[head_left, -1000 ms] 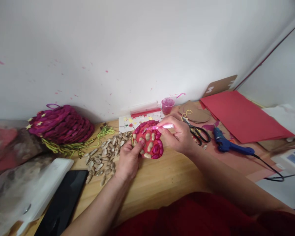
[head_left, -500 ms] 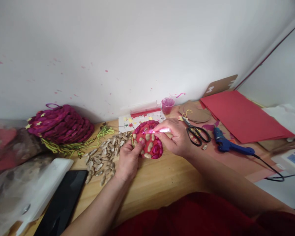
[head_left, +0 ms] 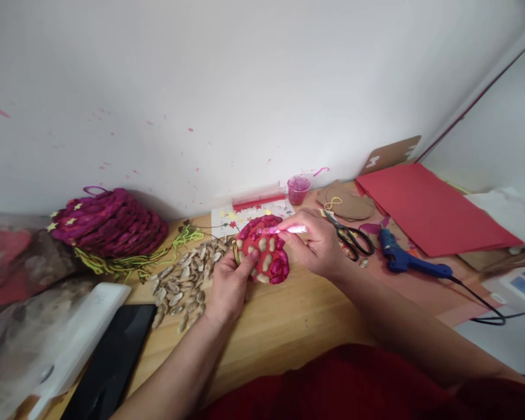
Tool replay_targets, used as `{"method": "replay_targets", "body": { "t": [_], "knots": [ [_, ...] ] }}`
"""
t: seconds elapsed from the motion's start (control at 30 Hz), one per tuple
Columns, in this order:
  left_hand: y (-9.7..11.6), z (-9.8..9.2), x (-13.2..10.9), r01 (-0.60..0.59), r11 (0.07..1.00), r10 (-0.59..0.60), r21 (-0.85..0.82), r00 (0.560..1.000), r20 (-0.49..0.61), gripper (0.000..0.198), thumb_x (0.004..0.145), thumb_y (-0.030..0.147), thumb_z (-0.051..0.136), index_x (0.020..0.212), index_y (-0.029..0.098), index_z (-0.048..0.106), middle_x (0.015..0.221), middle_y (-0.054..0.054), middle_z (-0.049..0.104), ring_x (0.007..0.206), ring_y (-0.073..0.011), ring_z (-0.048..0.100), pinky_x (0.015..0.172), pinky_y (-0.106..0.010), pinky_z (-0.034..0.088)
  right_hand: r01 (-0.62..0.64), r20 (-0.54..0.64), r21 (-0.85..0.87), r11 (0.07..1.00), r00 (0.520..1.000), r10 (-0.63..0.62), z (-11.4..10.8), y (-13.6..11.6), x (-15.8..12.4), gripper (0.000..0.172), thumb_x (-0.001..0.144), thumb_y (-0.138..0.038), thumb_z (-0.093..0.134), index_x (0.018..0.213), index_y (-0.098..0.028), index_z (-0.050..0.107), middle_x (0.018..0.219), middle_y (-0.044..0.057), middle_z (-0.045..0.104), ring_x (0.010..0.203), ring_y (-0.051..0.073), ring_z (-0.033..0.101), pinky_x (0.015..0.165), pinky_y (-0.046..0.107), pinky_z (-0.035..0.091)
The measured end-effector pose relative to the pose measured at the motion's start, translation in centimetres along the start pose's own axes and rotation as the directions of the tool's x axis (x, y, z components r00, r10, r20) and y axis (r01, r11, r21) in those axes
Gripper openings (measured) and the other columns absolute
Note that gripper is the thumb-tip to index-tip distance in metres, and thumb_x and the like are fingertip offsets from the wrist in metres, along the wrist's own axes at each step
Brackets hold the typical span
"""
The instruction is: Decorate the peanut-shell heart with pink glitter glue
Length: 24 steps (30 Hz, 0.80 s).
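My left hand [head_left: 233,281] grips a round red disc [head_left: 256,249] by its lower left edge, thumb on top. Peanut shells [head_left: 268,261] are fixed on the disc; those along the top and right are painted magenta, the others are bare. In my right hand [head_left: 317,244] is a white-handled paintbrush [head_left: 293,229], pinched between thumb and fingers. Its magenta tip touches the upper part of the disc. Behind the disc stands a clear cup of magenta paint [head_left: 298,190]. Loose peanut shells [head_left: 181,283] lie in a heap left of my left hand.
At the left sit a stack of magenta discs [head_left: 118,224] with yellow-green strings, a black phone [head_left: 114,356] and plastic bags [head_left: 13,338]. Rightward lie black-handled scissors [head_left: 354,240], brown card circles [head_left: 347,204], a blue glue gun [head_left: 413,261] with a cord, and red sheets [head_left: 437,210].
My right hand has shifted slightly to the right with the paintbrush, whose tip stays near the disc's top. My left hand holds the disc in nearly the same place.
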<state>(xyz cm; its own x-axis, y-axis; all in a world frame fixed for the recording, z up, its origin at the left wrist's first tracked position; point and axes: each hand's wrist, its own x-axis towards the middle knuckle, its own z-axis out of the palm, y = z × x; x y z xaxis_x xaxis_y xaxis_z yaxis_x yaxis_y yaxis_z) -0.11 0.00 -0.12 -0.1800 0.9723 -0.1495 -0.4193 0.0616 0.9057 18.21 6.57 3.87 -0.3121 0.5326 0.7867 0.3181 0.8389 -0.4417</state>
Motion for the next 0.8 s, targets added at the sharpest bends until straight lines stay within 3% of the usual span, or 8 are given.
{"method": "replay_targets", "body": {
  "t": [0.23,0.43,0.8],
  "knots": [
    [-0.47,-0.42,0.13,-0.018,1.000,0.018,0.024,1.000,-0.002,0.043,0.067,0.048,0.099,0.084,0.015,0.077,0.071,-0.003,0.077,0.063,-0.0153,0.068,0.066,-0.026,0.057,0.025,-0.024,-0.018,1.000,0.999,-0.025,0.06,0.05,-0.13,0.007,0.096,-0.018,0.071,0.098,-0.025,0.071,0.086,0.001,0.078,0.088,0.021,0.067,0.083,0.039,0.053],
    [-0.15,-0.09,-0.02,-0.015,0.999,0.015,0.029,1.000,0.014,0.044,0.064,0.048,0.100,0.080,0.016,0.074,0.071,-0.003,0.077,0.055,-0.0123,0.062,0.057,-0.024,0.053,0.027,-0.009,-0.020,0.999,1.000,-0.027,0.05,-0.02,-0.19,0.005,0.097,-0.021,0.071,0.098,-0.025,0.072,0.089,0.003,0.077,0.093,0.022,0.067,0.085,0.041,0.053],
    [0.51,0.45,-0.12,0.053,0.994,-0.052,-0.098,0.999,0.009,0.046,0.059,0.043,0.104,0.085,0.015,0.078,0.071,-0.005,0.079,0.053,-0.0141,0.066,0.049,-0.023,0.051,0.018,-0.001,-0.009,1.000,1.000,-0.018,0.09,0.00,-0.20,0.007,0.097,-0.019,0.071,0.099,-0.025,0.071,0.092,0.003,0.076,0.094,0.022,0.068,0.086,0.041,0.052]
  ]
}}
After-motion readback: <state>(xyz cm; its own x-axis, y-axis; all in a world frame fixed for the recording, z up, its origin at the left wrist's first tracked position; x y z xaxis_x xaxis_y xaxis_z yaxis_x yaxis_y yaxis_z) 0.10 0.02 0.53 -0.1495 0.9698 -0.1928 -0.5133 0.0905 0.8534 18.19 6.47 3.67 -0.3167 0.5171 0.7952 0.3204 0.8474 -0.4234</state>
